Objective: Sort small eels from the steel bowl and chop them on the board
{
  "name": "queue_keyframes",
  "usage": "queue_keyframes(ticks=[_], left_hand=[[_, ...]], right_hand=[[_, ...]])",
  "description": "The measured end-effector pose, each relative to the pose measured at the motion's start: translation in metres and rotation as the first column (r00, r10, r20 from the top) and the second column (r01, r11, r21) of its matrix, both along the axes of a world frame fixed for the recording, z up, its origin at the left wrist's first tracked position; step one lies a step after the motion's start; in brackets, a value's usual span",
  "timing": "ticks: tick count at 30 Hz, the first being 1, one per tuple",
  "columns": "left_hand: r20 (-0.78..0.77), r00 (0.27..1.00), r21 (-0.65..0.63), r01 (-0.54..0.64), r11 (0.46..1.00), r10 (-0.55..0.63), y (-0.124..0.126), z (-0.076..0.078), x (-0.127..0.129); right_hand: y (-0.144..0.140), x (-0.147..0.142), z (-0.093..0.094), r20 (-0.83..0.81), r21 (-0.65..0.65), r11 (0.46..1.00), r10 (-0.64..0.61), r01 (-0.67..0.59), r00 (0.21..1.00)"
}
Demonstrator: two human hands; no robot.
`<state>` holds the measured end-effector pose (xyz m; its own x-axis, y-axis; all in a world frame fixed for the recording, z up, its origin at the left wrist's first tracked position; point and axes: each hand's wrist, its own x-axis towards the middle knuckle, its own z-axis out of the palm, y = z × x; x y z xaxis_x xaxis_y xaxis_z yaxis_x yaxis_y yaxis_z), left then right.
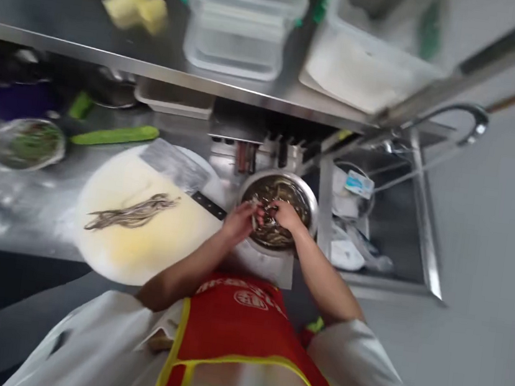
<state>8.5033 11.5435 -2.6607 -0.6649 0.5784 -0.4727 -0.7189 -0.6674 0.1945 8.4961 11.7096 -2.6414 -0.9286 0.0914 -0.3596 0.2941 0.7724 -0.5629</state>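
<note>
Both my hands are inside a round metal bowl [306, 196] filled with thin dark strips. My left hand [241, 221] is at the bowl's near left rim, fingers closed on some strips. My right hand [285, 214] is over the bowl's middle, fingers curled into the strips. To the left lies a round pale cutting board [147, 248] with a small bunch of the same strips [133, 214] on it. A cleaver [180, 170] rests on the board's far right edge.
A cucumber [114, 135] and a metal bowl of greens [29, 145] sit at the left on the steel counter. A sink [384, 233] with a tap [464, 118] is at the right. Clear plastic tubs [241, 22] and yellow blocks [137, 8] stand on the shelf above.
</note>
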Motion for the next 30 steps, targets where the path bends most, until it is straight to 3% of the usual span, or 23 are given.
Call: queue_keyframes(ticks=[2,4,7,9,11,14,17,19,21,24,26,28,30], left_hand=[[-0.091,0.996,-0.038,0.001,0.999,-0.004,0.005,-0.012,-0.002],[-0.122,0.992,-0.060,0.006,0.998,-0.013,0.006,-0.013,0.000],[-0.114,0.993,-0.083,0.006,0.997,-0.016,0.006,-0.005,0.002],[-0.108,0.994,-0.085,0.003,0.996,-0.012,0.006,-0.002,0.001],[-0.101,0.995,-0.088,0.007,0.996,-0.016,0.006,-0.001,0.000],[-0.104,0.994,-0.087,0.016,0.996,-0.026,0.006,-0.004,-0.001],[-0.115,0.993,-0.071,0.020,0.997,-0.028,0.006,-0.006,0.000],[-0.118,0.992,-0.072,0.029,0.997,-0.037,0.006,-0.007,0.001],[-0.119,0.992,-0.077,0.034,0.996,-0.043,0.006,-0.007,0.000],[-0.115,0.992,-0.085,0.032,0.996,-0.042,0.006,-0.006,0.000],[-0.105,0.994,-0.095,0.030,0.995,-0.041,0.007,-0.006,-0.001],[-0.094,0.995,-0.104,0.030,0.994,-0.040,0.008,-0.006,-0.001],[-0.082,0.996,-0.108,0.032,0.994,-0.041,0.009,-0.005,-0.001]], right_hand=[[0.035,0.005,-0.021,0.052,-0.070,0.989,-0.129,0.132,0.990],[0.054,0.008,-0.034,0.107,-0.257,0.924,-0.264,0.283,0.959],[0.066,0.010,-0.038,0.195,-0.479,0.766,-0.384,0.430,0.902],[0.069,0.012,-0.034,0.206,-0.491,0.750,-0.393,0.442,0.896],[0.072,0.014,-0.029,0.165,-0.402,0.832,-0.344,0.382,0.924],[0.074,0.016,-0.018,0.028,-0.082,0.979,-0.186,0.188,0.982],[0.074,0.016,-0.005,-0.080,0.195,0.976,-0.081,0.095,0.994],[0.074,0.015,0.003,-0.109,0.225,0.970,-0.075,0.098,0.991],[0.076,0.014,0.010,-0.122,0.151,0.981,-0.106,0.124,0.987],[0.077,0.012,0.018,-0.155,-0.074,0.972,-0.231,0.222,0.961],[0.076,0.011,0.023,-0.163,-0.286,0.919,-0.328,0.273,0.931],[0.074,0.010,0.032,-0.123,-0.480,0.827,-0.392,0.291,0.912],[0.072,0.008,0.042,-0.066,-0.581,0.755,-0.414,0.302,0.908]])
